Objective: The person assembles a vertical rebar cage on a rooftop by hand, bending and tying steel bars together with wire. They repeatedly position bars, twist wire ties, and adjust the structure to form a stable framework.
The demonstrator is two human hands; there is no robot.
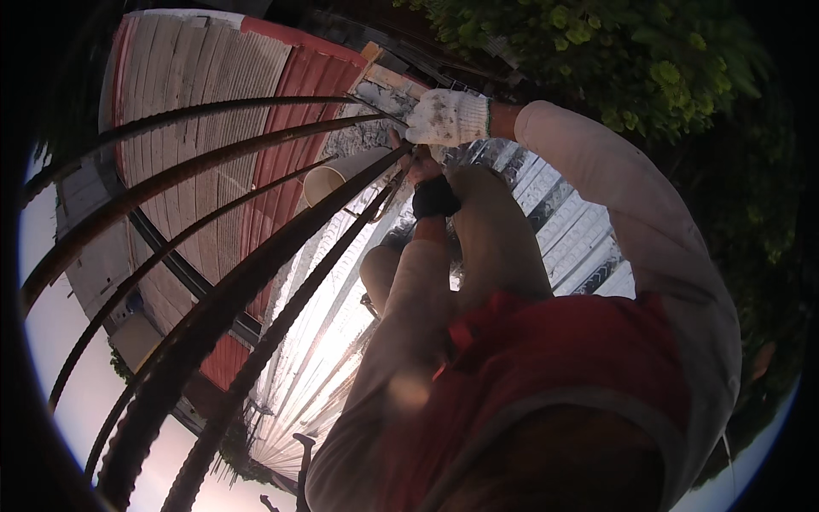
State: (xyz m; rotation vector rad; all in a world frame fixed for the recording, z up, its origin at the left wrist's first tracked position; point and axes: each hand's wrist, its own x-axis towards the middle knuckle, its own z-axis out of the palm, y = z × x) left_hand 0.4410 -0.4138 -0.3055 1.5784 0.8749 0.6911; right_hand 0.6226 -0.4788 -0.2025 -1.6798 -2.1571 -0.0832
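My left hand (pixel 420 167), bare with a black band at the wrist, is closed at the lower end of a thick ribbed steel rebar (pixel 341 198); its fingers are partly hidden behind the bar. Just above it is my right hand (pixel 445 118), in a soiled white knit glove with its fingers curled shut. A thin dark rod (pixel 375 107) runs up to the glove, but whether the fingers grip it is hard to see. Several more rebars, such as a rusty one (pixel 196 167), fan out toward the lower left from around my hands.
Beside the bars stands a pale bucket (pixel 328 183). Shiny pale sheeting (pixel 572 235) spreads below my legs. Beyond it lies a grey and red corrugated roof (pixel 294 111). Green foliage (pixel 665 72) crowds the upper right. Open sky shows at the lower left.
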